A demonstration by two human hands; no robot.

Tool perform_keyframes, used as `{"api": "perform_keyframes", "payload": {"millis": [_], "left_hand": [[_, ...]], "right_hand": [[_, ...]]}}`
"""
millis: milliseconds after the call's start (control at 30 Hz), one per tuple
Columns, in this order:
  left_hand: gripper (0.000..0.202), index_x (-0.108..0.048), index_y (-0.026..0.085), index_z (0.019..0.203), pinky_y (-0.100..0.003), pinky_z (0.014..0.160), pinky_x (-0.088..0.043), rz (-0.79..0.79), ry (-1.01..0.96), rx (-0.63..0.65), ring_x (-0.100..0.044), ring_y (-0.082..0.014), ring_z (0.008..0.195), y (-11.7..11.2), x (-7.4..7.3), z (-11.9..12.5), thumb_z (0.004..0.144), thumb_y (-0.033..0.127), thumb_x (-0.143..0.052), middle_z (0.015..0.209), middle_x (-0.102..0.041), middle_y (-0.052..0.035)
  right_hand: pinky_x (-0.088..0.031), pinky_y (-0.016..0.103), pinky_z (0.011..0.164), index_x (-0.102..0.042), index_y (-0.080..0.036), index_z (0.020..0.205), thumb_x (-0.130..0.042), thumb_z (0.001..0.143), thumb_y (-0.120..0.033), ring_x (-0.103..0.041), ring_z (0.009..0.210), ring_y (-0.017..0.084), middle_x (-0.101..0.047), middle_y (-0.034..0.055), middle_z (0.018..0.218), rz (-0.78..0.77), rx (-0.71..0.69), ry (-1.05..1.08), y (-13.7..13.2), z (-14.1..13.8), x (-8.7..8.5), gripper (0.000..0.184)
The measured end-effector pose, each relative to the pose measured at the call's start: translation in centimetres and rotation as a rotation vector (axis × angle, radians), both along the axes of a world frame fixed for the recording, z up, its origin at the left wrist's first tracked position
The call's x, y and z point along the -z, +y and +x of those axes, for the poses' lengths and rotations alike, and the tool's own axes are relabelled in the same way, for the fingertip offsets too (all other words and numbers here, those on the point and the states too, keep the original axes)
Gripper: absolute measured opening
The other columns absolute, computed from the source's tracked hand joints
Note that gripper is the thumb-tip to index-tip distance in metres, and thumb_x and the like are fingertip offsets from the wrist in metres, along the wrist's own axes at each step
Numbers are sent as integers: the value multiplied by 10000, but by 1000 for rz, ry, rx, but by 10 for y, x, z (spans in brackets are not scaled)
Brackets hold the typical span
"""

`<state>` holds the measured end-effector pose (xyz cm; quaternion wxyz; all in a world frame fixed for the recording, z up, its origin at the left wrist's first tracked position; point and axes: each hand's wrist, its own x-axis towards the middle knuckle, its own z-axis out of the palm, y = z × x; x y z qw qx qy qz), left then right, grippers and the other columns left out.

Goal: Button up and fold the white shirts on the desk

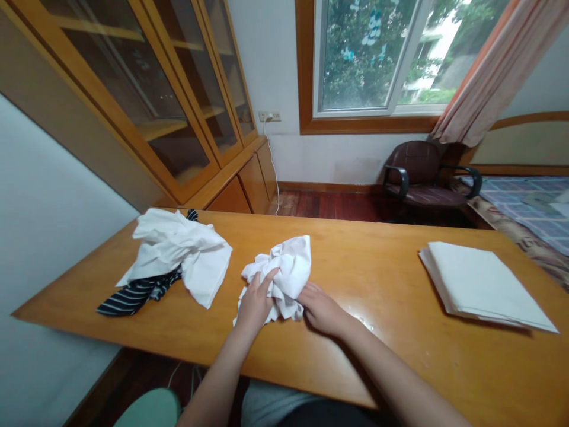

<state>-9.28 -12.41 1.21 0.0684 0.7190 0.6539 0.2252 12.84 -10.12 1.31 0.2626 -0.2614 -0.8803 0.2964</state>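
Observation:
A crumpled white cloth [291,267] lies bunched on the wooden table in front of me. My left hand [256,301] grips its near left side, thumb laid over the folds and fingertips partly hidden in them. At the lower right edge, my right hand [319,305] has its fingers curled into the same cloth, the tips out of sight. To the left sits a loose heap, with a white cloth [175,243] on top of a black striped cloth [128,298]. Over on the right rests a flat folded stack of white fabric [478,281].
The glossy table [368,267] has its far edge beyond the cloths. A glass-door cabinet [178,107] stands behind it at left. An office chair [418,172] and a bed [533,201] are beyond, at right. A green stool [149,409] is below the near edge.

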Motion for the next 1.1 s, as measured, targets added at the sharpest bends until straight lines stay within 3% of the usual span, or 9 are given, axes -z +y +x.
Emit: {"api": "perform_keyframes", "payload": {"millis": [167, 367, 500, 600, 700, 733, 867, 967, 1100], "left_hand": [[593, -592, 249, 1265, -429, 1014, -494, 213, -120, -244, -563, -294, 1157, 3, -43, -57, 715, 41, -516, 1190, -514, -100], [495, -673, 178, 1142, -538, 1083, -424, 807, -13, -601, -501, -345, 1224, 15, -156, -172, 649, 140, -677, 1243, -469, -85], [524, -651, 222, 1203, -605, 1063, -429, 716, 114, -756, -502, -407, 1262, 36, -201, -224, 692, 108, -638, 1482, -333, -78], [468, -614, 257, 1256, -660, 1019, -429, 440, 193, -756, -436, -461, 1301, 61, -185, -231, 793, 186, -609, 1538, -294, -86], [496, -500, 174, 1370, -656, 986, -431, 25, 255, -739, -365, -475, 1337, 83, -133, -219, 874, 188, -514, 1561, -224, -195], [487, -504, 144, 1362, -654, 943, -455, -54, 247, -699, -417, -472, 1290, 88, -114, -213, 877, 190, -511, 1510, -313, -222], [476, -523, 179, 1352, -717, 919, -403, -94, 338, -648, -390, -484, 1276, 97, -63, -195, 878, 175, -483, 1489, -361, -234], [478, -512, 192, 1366, -715, 911, -396, -69, 363, -660, -376, -480, 1278, 98, -57, -193, 892, 179, -451, 1508, -335, -235], [480, -475, 194, 1399, -725, 918, -374, -77, 321, -666, -372, -486, 1288, 96, -68, -195, 921, 221, -442, 1537, -292, -220]], "right_hand": [[-469, 402, 1023, -587, -244, 1332, -401, 884, -52, -599, 1155, 201, -659, 84, 1266, -174, 130, 135, -1, 22, 5, 521], [-512, 393, 932, -666, -208, 1150, -427, 927, -148, -648, 1032, 204, -705, 94, 1099, -296, 349, 240, 1, 36, 17, 332], [-509, 375, 913, -685, -197, 1105, -443, 903, -132, -646, 1010, 203, -705, 91, 1066, -279, 350, 202, 1, 30, 12, 322], [-504, 366, 914, -698, -198, 1088, -437, 886, -107, -642, 1001, 197, -703, 83, 1050, -257, 332, 172, 0, 29, 12, 342], [-507, 350, 895, -708, -197, 1067, -434, 877, -89, -642, 978, 191, -703, 78, 1027, -246, 325, 163, 0, 30, 15, 350], [-508, 344, 889, -710, -196, 1061, -433, 873, -82, -643, 971, 189, -704, 77, 1019, -244, 327, 163, 0, 30, 16, 354], [-511, 337, 878, -719, -199, 1025, -430, 848, -48, -650, 952, 187, -712, 68, 990, -243, 333, 162, 1, 31, 18, 371], [-513, 337, 875, -724, -204, 1009, -433, 843, -41, -653, 944, 188, -716, 65, 982, -246, 335, 162, 1, 30, 17, 372], [-511, 336, 879, -725, -203, 1009, -440, 860, -53, -655, 948, 186, -715, 64, 985, -260, 328, 170, -1, 31, 13, 355]]}}
